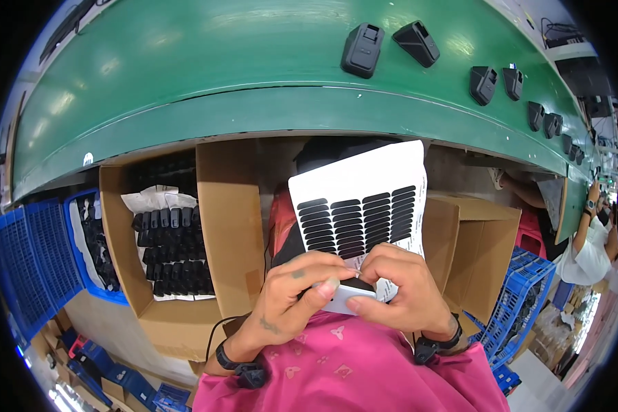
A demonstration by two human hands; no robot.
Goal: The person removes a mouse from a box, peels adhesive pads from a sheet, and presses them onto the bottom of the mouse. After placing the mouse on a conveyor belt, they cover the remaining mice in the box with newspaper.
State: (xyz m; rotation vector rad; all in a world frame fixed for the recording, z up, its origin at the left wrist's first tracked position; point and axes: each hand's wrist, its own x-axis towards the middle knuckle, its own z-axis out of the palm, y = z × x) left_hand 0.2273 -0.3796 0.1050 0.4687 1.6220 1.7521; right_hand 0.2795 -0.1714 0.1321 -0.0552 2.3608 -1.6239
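Note:
A small white piece with a black face (343, 301) is between my two hands, just above my lap. My left hand (299, 292) is closed at its left side, with thumb and fingers bent in near the upper edge. Closed on the right side, my right hand (405, 285) has its thumb along the white edge and its index finger bent toward the left fingertips. Whatever the fingertips pinch there is too small to make out. Beyond my hands, a white sheet (357, 178) lies over my lap, bearing rows of black oblong stickers (353, 223).
Several black charger-like units (362, 51) stand along the green bench (206, 62). A cardboard box (230, 220) of black parts and a blue crate (120, 298) are left. Right are another cardboard box (484, 247), a blue basket (522, 295) and a person (587, 257).

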